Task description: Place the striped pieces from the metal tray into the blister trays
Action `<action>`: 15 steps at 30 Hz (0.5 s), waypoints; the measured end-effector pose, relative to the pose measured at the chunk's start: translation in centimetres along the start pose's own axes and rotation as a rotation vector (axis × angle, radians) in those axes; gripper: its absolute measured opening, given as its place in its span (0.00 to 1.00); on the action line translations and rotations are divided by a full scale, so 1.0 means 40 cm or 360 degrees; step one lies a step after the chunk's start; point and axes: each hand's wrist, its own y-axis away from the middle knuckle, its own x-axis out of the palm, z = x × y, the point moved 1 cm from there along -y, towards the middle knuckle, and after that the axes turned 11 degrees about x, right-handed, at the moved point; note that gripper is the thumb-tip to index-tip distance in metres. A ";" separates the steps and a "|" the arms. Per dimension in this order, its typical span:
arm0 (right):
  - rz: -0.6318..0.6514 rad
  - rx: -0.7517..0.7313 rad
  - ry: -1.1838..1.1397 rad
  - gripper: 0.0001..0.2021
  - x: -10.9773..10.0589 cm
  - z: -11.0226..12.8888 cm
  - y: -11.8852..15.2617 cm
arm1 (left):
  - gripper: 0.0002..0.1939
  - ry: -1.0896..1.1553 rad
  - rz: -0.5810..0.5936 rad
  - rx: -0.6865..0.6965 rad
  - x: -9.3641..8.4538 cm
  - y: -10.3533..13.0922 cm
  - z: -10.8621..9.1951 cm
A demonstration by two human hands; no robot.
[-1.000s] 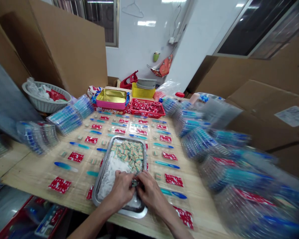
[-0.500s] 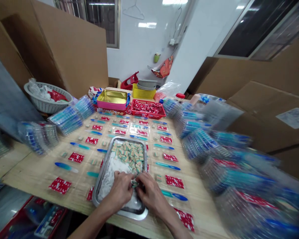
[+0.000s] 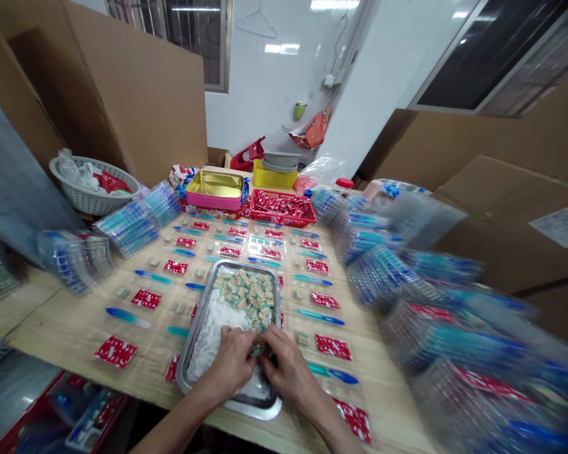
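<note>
A steel tray (image 3: pixel 192 343) lies near the table's front edge. Small striped green-and-beige blocks (image 3: pixel 250 291) are heaped in its far part, beside white powder (image 3: pixel 215 325) along the left. Over the near part of the tray, my left hand (image 3: pixel 235 358) and my right hand (image 3: pixel 286 364) meet with bent fingers. Both are closed, pinching what looks like one of the small striped blocks (image 3: pixel 256 348) between them; the fingers hide most of it. Around the tray are clear plastic packs, each with a blue pen (image 3: pixel 320 316), a red printed packet (image 3: pixel 332 346) and a striped block (image 3: pixel 303 340).
Stacks of filled clear packs (image 3: pixel 383 268) line the right side, with more stacks (image 3: pixel 127 227) at left. Farther back stand a pink tin (image 3: pixel 214 200), a red basket of packets (image 3: pixel 284 219) and a yellow basket (image 3: pixel 274 178). A grey basket (image 3: pixel 92 198) sits back left.
The view has shifted very slightly. My two hands stay together over the near part of the tray, with only small finger movement.
</note>
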 end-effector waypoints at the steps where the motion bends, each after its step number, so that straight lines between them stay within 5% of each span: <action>1: 0.0002 -0.0008 0.0007 0.14 -0.002 0.002 -0.001 | 0.14 -0.0002 -0.0007 0.0003 0.003 0.000 0.001; 15: 0.0053 -0.0053 0.0152 0.13 -0.012 -0.004 -0.015 | 0.12 -0.0093 0.0050 0.0015 -0.007 -0.008 -0.005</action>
